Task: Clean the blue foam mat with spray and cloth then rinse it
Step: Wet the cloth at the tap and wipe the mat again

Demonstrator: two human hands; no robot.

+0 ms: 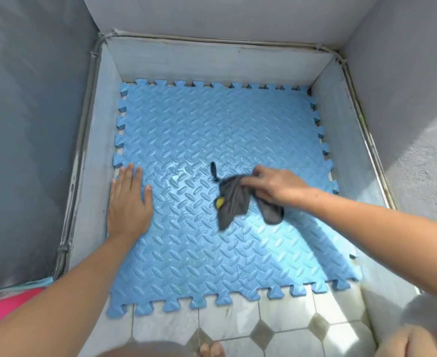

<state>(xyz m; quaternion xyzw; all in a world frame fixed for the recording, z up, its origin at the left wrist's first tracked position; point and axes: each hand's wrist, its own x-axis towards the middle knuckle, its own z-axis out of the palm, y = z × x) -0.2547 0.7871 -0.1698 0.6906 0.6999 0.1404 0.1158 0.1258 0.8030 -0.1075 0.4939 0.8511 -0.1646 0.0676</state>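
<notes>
Blue foam mat [212,140]: interlocking puzzle tiles, diamond-plate embossing, toothed tabs on all visible edges, seams between tiles faintly visible down the middle. It lies flat on the floor of a low grey walled enclosure [220,63], filling it from left wall to right wall; far edge sits just short of the back wall, near edge overlaps onto the white tiled floor [238,320] with dark diamond insets. Roughly square, so no clear long axis; edges run parallel to the enclosure walls. Wet glossy patch [178,176] near the mat's middle, left of the cloth. Sunlit band across the near right part, rest in shade. Left hand [129,202] is open, fingers extended and together, palm pressed flat on the mat at its left edge, fingertips pointing toward the back wall. Right hand [274,186] has fingers curled, gripping a dark grey cloth [234,199] and pressing it on the mat right of centre. Cloth is bunched, motion-blurred, with a dark loop sticking out toward the back wall and a small yellow spot on its left side. Pink fabric [3,313] at the lower left corner of view.
</notes>
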